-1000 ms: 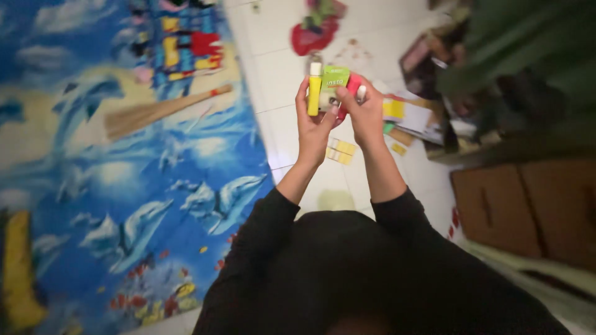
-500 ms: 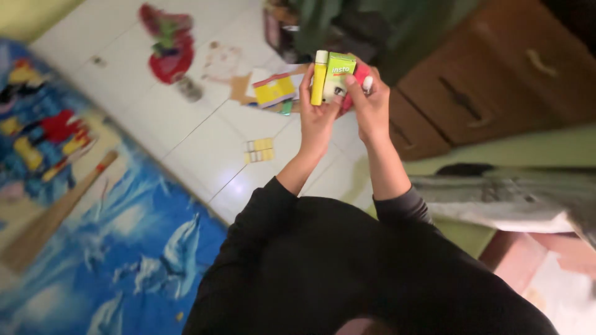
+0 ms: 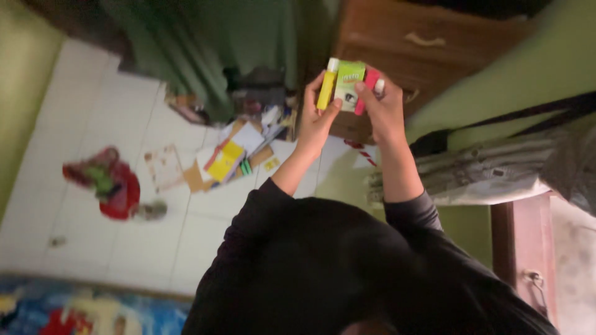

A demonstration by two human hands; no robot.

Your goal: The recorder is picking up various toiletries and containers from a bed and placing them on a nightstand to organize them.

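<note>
My left hand [image 3: 314, 121] is raised in front of me and grips a slim yellow tube with a white cap [image 3: 327, 85], held upright. My right hand [image 3: 386, 110] is beside it and holds a small green carton [image 3: 349, 84] together with a pink stick with a white cap [image 3: 370, 90]. The three items are bunched side by side between the two hands, touching each other. Both arms wear black sleeves [image 3: 406, 214].
A brown wooden drawer cabinet [image 3: 434, 43] stands behind the hands, a green curtain [image 3: 205, 43] to its left. Papers and a yellow booklet [image 3: 225, 160] lie scattered on the white tiled floor [image 3: 93, 118], with a red toy [image 3: 115, 186] further left. Folded grey cloth [image 3: 484, 170] is at right.
The view has swung round to the right: the blue dolphin mat slid to the bottom left and the cabinet came up behind the hands. The hands keep the same grip on the items.
</note>
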